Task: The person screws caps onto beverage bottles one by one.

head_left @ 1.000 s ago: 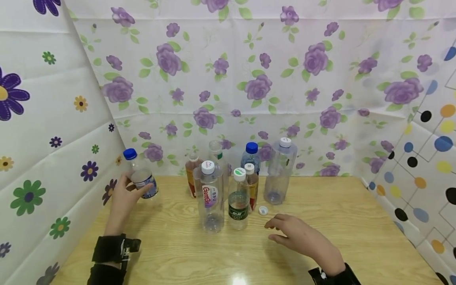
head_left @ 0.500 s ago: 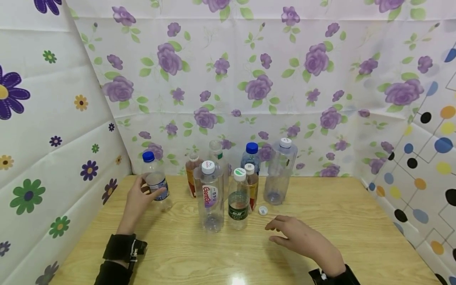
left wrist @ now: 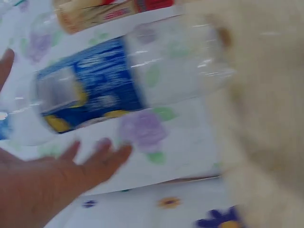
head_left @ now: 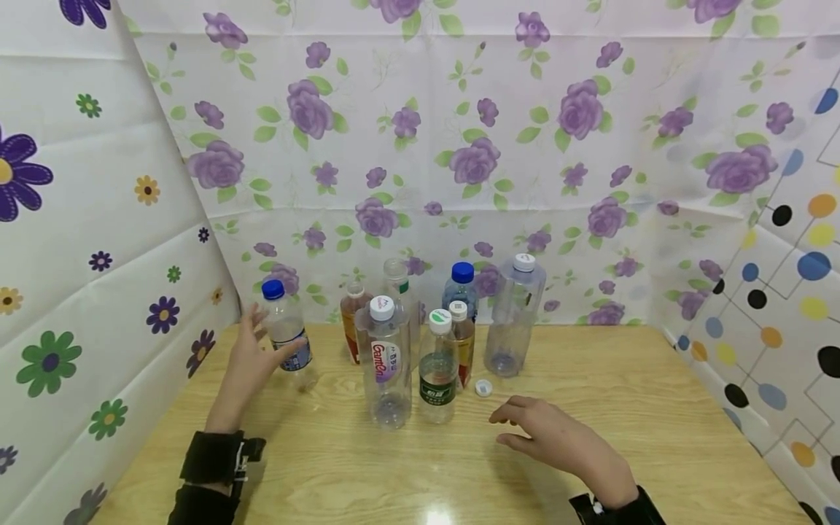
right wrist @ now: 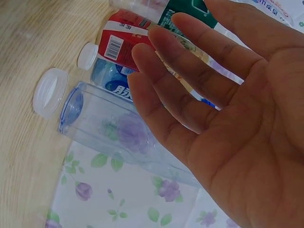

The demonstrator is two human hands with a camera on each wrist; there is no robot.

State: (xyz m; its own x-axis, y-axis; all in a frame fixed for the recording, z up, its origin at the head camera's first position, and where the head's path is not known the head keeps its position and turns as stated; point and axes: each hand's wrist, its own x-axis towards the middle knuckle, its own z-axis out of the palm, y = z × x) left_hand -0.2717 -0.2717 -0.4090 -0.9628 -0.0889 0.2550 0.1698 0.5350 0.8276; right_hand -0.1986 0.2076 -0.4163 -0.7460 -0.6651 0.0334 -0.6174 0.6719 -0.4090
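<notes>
On the left of the table stands a clear plastic bottle [head_left: 286,321] with a blue cap and a blue label, upright. My left hand [head_left: 252,357] is spread beside it, thumb in front of the label; the left wrist view shows a gap between the fingers [left wrist: 107,164] and the bottle's label [left wrist: 90,85]. Contact of the thumb cannot be told. My right hand [head_left: 558,437] is held low over the right of the table, fingers loosely bent and holding nothing. Nearest to it are a loose white bottle cap [head_left: 483,388] and a clear bottle [head_left: 438,372] with a green label.
Several more bottles are grouped mid-table: a tall clear bottle [head_left: 387,364] in front, a brown-labelled bottle [head_left: 350,321] behind, a blue-capped bottle [head_left: 461,292], and a tall bluish bottle [head_left: 515,317] at right. A flowered cloth [head_left: 420,175] hangs behind the table.
My left hand has moved right with the blue-capped bottle, set it down nearer the group, and let go, fingers spreading away. My right hand has stayed in place.
</notes>
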